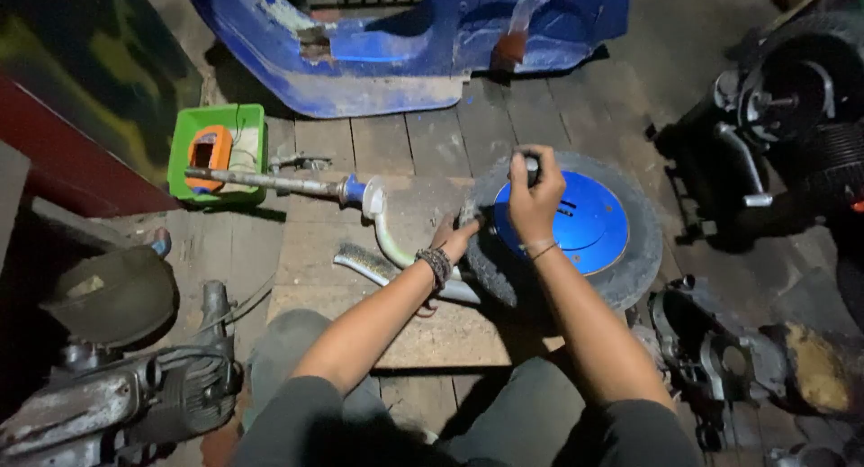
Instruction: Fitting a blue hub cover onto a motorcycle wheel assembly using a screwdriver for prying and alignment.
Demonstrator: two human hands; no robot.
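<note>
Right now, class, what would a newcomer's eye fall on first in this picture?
The small black tyre with its bright blue metal wheel disc lies centre on the wooden planks, the right hand gripping a dark tool on it and the left hand at its edge. Behind sits a big blue scooter body panel; left, a green plastic tray.

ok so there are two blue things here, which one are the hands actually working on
The round blue wheel hub inside the tyre. The right hand holds a dark tool over it and the left hand steadies the tyre's edge. The big blue body panel lies untouched beyond.

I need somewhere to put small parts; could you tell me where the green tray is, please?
In the head view, the green tray sits upper left on the wooden floor, below the blue scooter body.
</note>
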